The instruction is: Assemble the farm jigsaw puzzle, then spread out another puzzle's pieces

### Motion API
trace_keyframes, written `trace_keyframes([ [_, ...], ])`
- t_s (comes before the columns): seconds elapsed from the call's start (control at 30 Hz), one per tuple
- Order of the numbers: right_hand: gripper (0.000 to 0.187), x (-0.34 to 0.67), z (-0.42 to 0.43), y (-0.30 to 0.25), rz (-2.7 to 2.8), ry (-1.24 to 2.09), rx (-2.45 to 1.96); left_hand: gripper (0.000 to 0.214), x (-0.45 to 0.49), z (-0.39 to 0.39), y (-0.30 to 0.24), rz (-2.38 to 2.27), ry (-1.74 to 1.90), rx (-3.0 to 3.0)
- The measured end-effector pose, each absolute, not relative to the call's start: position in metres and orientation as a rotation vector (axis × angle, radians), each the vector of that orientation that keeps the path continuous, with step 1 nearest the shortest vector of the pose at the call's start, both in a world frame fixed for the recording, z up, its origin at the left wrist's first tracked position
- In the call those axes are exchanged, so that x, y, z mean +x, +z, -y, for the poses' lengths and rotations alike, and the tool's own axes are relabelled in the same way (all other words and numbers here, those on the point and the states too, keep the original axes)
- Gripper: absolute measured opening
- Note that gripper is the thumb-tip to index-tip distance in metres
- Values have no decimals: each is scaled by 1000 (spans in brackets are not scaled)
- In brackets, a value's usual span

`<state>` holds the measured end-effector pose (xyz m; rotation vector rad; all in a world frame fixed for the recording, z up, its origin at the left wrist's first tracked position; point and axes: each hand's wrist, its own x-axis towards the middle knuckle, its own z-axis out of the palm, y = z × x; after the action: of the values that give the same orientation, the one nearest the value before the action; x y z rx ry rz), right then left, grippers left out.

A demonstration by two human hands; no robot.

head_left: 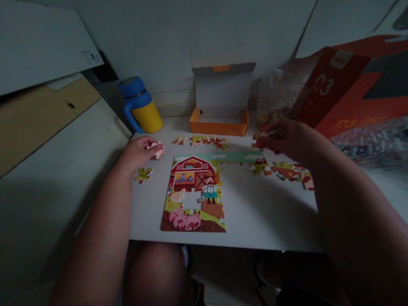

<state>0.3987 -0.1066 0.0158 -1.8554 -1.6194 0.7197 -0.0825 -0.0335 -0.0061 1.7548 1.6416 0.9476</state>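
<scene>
A partly assembled jigsaw puzzle (pixel 187 173) lies on the white table, showing a red barn, a farmer and pigs, with a gap near its middle. Left of it, my left hand (pixel 139 153) pinches a pale pink puzzle piece (pixel 158 151) just over the tabletop. A green puzzle piece (pixel 143 174) lies below that hand. My right hand (pixel 283 137) is closed at the far right, its fingertips pinched at a small puzzle piece (pixel 256 139), partly hidden by the fingers. Loose puzzle pieces (pixel 203 140) form a row behind the puzzle, and more pieces (pixel 285 170) lie to its right.
An orange box (pixel 219 127) with its lid raised stands at the back. A blue and yellow mug (pixel 145 110) stands at back left. On the right are a clear plastic bag (pixel 273 97) and a large red-orange box (pixel 346 87). White panels (pixel 35 43) flank the left.
</scene>
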Motion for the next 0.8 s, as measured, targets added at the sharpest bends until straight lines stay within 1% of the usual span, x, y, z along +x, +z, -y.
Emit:
trace_keyframes([
  [0.07,45,384,111,17,1553,1032,-1658,64,-84,33,-8,-1659,933,1782],
  [0.13,42,368,117,19,1656,1210,-1564,63,-85,32,-10,-1671,923,1804],
  [0.23,33,346,128,21,1963,1307,-1491,63,-86,31,-12,-1665,908,1815],
  [0.3,31,335,133,23,2100,1330,-1467,63,-86,31,-11,-1655,897,1812],
  [0.43,31,323,139,21,2110,1419,-1491,62,-83,32,-9,-1647,895,1799],
  [0.53,26,321,140,18,2128,1415,-1473,60,-81,35,-6,-1641,902,1803],
  [0.63,25,320,140,17,2170,1373,-1483,59,-79,37,-5,-1629,900,1789],
  [0.8,22,316,141,17,2251,1085,-1603,64,-76,39,-2,-1609,884,1748],
])
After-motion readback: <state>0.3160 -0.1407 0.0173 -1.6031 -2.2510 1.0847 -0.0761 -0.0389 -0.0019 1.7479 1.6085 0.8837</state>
